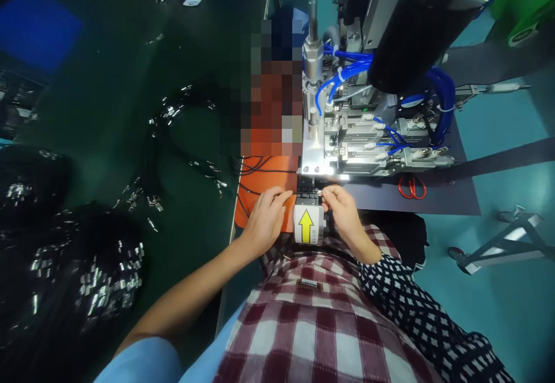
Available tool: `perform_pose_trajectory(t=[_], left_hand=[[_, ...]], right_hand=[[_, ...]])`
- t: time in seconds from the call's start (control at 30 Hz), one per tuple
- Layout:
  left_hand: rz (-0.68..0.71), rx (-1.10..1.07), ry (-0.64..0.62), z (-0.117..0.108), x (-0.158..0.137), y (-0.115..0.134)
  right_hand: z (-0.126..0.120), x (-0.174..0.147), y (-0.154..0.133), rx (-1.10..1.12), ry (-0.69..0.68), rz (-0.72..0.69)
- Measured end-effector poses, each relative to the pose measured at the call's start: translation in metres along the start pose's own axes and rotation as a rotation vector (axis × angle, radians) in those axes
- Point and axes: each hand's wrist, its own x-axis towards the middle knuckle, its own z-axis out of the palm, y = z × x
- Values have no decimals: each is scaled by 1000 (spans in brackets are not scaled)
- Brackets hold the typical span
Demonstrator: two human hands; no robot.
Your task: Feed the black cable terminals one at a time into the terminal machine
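My left hand (269,216) rests over the edge of the orange mat (282,163), its fingers closed on a thin black cable (248,190). The cable runs across the front of the machine's narrow black track (307,182). On the track's other side my right hand (342,205) pinches the cable's small metallic connector end (319,193) between thumb and fingers. Just below both hands sits a white round housing (309,234) with a yellow arrow label. The fingertips partly hide the connector.
A machine (347,134) with metal cylinders and blue air hoses (355,66) stands directly ahead. Red-handled scissors (411,188) lie to the right. On the dark table at left are cable bundles (167,111) and a large heap of black cables (108,256) with shiny ends.
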Motion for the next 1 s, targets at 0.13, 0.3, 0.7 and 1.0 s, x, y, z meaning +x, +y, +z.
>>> perform_pose_trajectory(t=[0.13, 0.3, 0.7, 1.0], left_hand=[[-41, 300, -25, 1, -19, -4], [-33, 410, -27, 9, -12, -4], [-25, 319, -2, 5, 21, -14], [307, -36, -339, -60, 32, -18]], right_hand=[[-1, 2, 0, -14, -2, -12], [-4, 0, 0, -36, 40, -1], [-40, -16, 2, -55, 166, 0], [-52, -37, -14, -57, 195, 12]])
